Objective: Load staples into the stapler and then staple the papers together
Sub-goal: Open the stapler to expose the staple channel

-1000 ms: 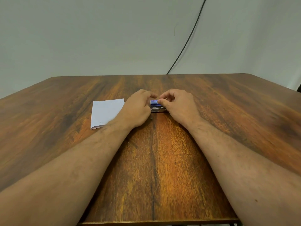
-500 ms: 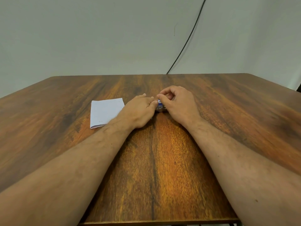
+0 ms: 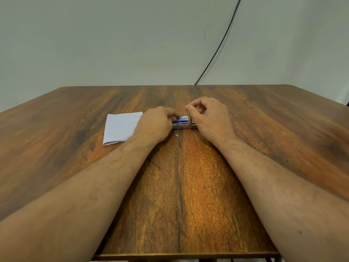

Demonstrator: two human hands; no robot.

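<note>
A small blue staple box (image 3: 181,119) lies at the table's middle, right behind a silver metal stapler (image 3: 184,126). My left hand (image 3: 156,123) rests on the table with its fingertips closed on the left end of the box. My right hand (image 3: 209,118) is just right of the stapler, its thumb and forefinger pinched together above the box. Anything in that pinch is too small to see. A tiny loose piece of staples (image 3: 177,135) lies on the wood in front of the stapler. The folded white papers (image 3: 121,127) lie flat to the left, partly under my left wrist.
The wooden table (image 3: 179,186) runs to a front edge close to me and a far edge at a pale wall. A black cable (image 3: 217,52) hangs down the wall behind the table.
My right hand has lifted off the box with its fingers pinched, uncovering the blue box and the stapler. My left hand has shifted slightly left but stays on the box.
</note>
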